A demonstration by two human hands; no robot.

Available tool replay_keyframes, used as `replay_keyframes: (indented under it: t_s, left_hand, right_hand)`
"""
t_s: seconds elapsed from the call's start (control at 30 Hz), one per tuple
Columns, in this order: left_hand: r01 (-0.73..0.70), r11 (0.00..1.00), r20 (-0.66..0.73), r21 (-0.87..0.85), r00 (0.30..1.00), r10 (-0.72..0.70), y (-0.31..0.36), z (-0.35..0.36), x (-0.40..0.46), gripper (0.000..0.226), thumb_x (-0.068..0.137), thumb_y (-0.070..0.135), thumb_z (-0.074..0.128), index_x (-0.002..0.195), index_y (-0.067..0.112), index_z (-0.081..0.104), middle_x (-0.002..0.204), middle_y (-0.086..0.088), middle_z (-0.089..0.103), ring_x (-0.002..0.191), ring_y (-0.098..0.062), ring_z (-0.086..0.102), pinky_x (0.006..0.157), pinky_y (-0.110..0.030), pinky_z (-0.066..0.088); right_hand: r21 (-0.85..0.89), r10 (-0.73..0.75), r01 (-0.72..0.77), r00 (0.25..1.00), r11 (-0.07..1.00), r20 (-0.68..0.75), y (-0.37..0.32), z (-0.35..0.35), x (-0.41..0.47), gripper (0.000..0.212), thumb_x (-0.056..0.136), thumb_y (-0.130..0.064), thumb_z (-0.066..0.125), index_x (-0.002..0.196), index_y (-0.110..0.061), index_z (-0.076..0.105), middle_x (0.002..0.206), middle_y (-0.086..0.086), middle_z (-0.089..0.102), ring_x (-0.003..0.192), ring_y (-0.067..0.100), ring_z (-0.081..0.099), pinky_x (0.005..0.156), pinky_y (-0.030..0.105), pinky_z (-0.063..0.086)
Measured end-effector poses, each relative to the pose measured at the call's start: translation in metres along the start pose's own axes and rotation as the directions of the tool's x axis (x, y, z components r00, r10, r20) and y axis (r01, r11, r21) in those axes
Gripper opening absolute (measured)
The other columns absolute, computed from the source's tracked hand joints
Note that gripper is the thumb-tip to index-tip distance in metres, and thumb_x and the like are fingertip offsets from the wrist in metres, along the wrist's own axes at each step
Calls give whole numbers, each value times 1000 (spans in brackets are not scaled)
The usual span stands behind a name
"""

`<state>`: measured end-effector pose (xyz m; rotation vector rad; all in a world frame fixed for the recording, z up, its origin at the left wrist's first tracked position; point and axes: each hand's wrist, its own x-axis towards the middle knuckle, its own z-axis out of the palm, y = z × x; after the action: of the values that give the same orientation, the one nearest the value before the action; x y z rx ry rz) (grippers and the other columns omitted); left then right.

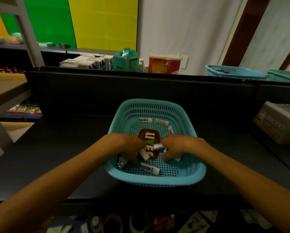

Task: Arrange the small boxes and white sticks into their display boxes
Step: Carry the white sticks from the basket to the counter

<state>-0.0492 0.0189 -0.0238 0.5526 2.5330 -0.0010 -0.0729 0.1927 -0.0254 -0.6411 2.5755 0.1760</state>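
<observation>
Hands [155, 147] inside perforated plastic basket [155, 179].

brown pack [150, 143] in the teal basket [155, 179]: big upside-down letters, looks like "LIVE"-something, can't make out the rest
everything else: too blurry

A teal basket [155, 178] sits on a dark desk [70, 148]. Both hands reach into it. The left hand [132, 148] curls its fingers around a white stick [144, 154], with a silvery wrapped piece [121, 163] just beside it. The right hand [174, 148] pinches another white stick [158, 146] over a brown card with green and white letters [149, 142]. More white sticks lie loose on the basket floor: one near the front rim [149, 168], three toward the back [145, 120]. Beyond the desk's raised back stand a second teal basket [233, 73], a teal carton [125, 60] and an orange pack [164, 64].
</observation>
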Motion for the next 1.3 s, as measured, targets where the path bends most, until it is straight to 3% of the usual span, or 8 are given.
replay_keyframes:
  t_s: [0.23, 0.4, 0.7, 0.87, 1.0, 1.07, 1.13, 1.3]
  left_hand:
    - [-4, 999, -45, -48, 999, 2, -4, 2, -4, 44, 90, 26, 58, 132, 24, 45, 124, 0, 56, 107, -18, 56, 89, -32, 47]
    - [-6, 997, -95, -73, 995, -1, -10, 1, 1, 42, 94, 28, 52, 134, 22, 40, 121, -2, 57, 103, -18, 58, 90, -35, 50]
    - [-19, 983, -183, -181, 983, -14, -20, -9, 16, 32, 93, 24, 52, 124, 20, 45, 116, -3, 58, 101, -20, 58, 89, -38, 51]
    - [-49, 988, -349, -146, 937, -5, -27, -28, 32, 15, 93, 25, 51, 108, 20, 50, 107, -2, 60, 93, -15, 59, 82, -34, 51]
    - [-24, 995, -410, -99, 912, -18, -29, -54, 54, 12, 91, 23, 56, 103, 20, 56, 98, 2, 61, 83, -12, 55, 69, -26, 43]
    - [5, 996, -442, -90, 896, -45, -31, -63, 70, 6, 91, 24, 55, 95, 20, 57, 95, 1, 61, 78, -12, 55, 68, -26, 41]
    - [56, 997, -447, -60, 891, -77, -31, -68, 87, 5, 91, 23, 53, 87, 20, 54, 95, -3, 62, 72, -13, 53, 67, -29, 43]
    - [120, 992, -435, -48, 891, -129, -36, -74, 112, 22, 88, 25, 60, 107, 15, 52, 104, -5, 59, 85, -20, 57, 70, -30, 46]
  right_hand:
    - [98, -6, 26, 981, 995, -194, 6, -6, 3, 35, 88, -34, 62, 117, -18, 51, 106, 0, 58, 89, 15, 55, 71, 27, 46]
    - [236, 157, -65, 905, 970, -396, 16, -21, 17, 24, 89, -31, 60, 104, -15, 52, 89, 0, 58, 74, 12, 56, 58, 25, 44]
    - [51, 306, -302, 931, 952, -201, 16, -26, 46, 24, 95, -19, 52, 115, -10, 59, 82, 1, 54, 67, 13, 53, 60, 27, 45]
    - [33, 258, -256, 958, 966, -129, 20, -32, 49, 51, 92, -16, 56, 140, -18, 41, 116, 7, 60, 79, 16, 59, 67, 28, 52]
    - [104, 196, -186, 976, 977, -97, 29, -36, 50, 53, 88, -29, 64, 138, -24, 45, 101, 5, 66, 83, 17, 66, 72, 30, 57]
    - [142, 193, -174, 972, 974, -134, 33, -38, 52, 29, 87, -38, 63, 111, -21, 64, 93, 4, 66, 78, 14, 64, 67, 29, 57]
    - [97, 177, -159, 959, 982, -223, 38, -44, 56, 28, 88, -42, 59, 92, -14, 59, 81, 1, 60, 69, 12, 57, 56, 26, 48]
    - [-78, 95, -121, 957, 990, -273, 52, -58, 75, 42, 89, -38, 59, 122, -13, 54, 114, 7, 59, 96, 22, 59, 78, 32, 49]
